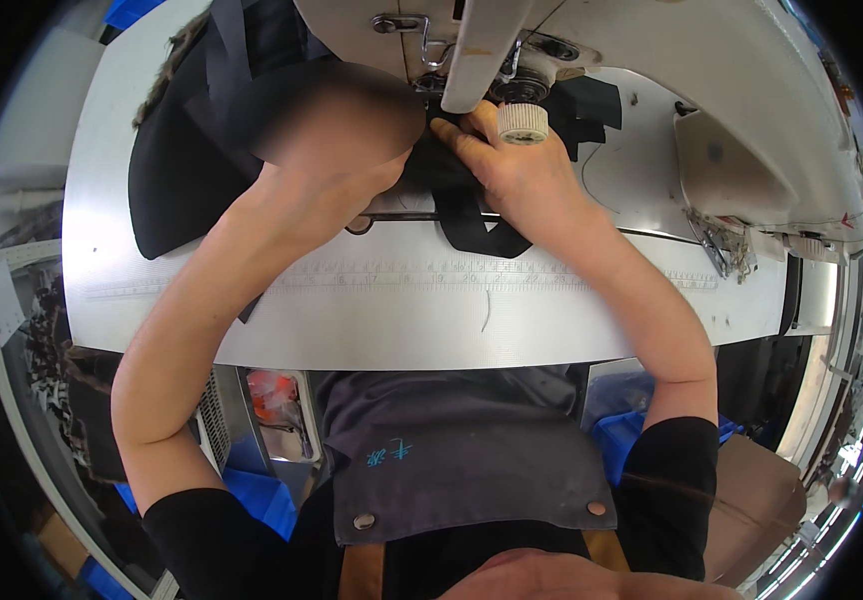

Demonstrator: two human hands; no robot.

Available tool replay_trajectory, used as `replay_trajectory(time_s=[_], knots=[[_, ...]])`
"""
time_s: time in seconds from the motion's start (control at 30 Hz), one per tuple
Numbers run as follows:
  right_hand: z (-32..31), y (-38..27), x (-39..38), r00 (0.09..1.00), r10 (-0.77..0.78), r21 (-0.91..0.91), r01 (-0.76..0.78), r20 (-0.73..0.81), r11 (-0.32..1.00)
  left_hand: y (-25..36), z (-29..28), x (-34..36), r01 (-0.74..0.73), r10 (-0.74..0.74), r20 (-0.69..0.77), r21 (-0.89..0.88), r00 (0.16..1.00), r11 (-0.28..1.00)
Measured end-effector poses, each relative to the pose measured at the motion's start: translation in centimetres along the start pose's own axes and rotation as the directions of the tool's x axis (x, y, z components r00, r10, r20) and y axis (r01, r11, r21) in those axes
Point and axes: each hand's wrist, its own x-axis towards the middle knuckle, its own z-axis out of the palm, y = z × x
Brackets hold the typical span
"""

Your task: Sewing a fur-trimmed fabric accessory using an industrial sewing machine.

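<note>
one table [402,330], pale, front edge curved by the lens. one sewing machine [672,50], off-white, standing over the far right of the table; small red mark near its right end. one apron [472,480], grey, two metal studs; small blue handwritten-looking characters on its front, not copied here.

one black cloth [182,190], on the table, lying from the left into the space under the machine head. its rounded edge points left and toward the wearer; a fuzzy edge shows at the far left. long axis cannot be told, much being covered by the left hand and machine. one ruler strip [402,275], printed with a numbered scale, running left to right along the table's near side.

one left hand [337,165], over the cloth; fingers lost in a blur, grip cannot be told. one right hand [527,170], beside the machine head, one finger stretched leftward onto the cloth; others partly hidden, so whether it pinches anything cannot be told.

one black strap [462,220], bent, between the wrists. one ribbed knob [523,124], cream, in front of the right hand. one loose thread [487,310], dark, curved.
</note>
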Motion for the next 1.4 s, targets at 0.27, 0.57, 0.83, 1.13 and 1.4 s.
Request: replay_trajectory(time_s=[0.27, 0.57, 0.83, 1.13, 1.4], knots=[[-0.2, -0.2, 0.1, 1.000, -0.001, -0.046, 0.001, 0.003, 0.999, 0.2, -0.3, 0.1, 0.004, -0.005, 0.020, 0.004, 1.000, 1.000], [-0.4, -0.2, 0.1, 1.000, -0.005, -0.007, 0.005, 0.006, 1.000, 0.4, -0.4, 0.0, 0.004, -0.004, 0.005, 0.006, 1.000, 1.000], [-0.8, -0.1, -0.1, 0.999, -0.011, -0.064, 0.013, 0.037, 0.998, 1.2, -1.2, 0.2, 0.030, -0.034, 0.116, 0.034, 0.993, 0.999], [-0.8, 0.1, -0.6, 0.998, -0.001, -0.048, 0.004, 0.057, 0.999, 0.7, -0.8, -0.4, 0.006, -0.002, 0.099, -0.042, 0.995, 0.999], [-1.0, 0.2, -0.3, 0.998, -0.008, -0.072, 0.013, 0.065, 0.997, 0.6, -0.6, -0.2, 0.012, -0.009, 0.092, -0.034, 0.996, 0.999]])
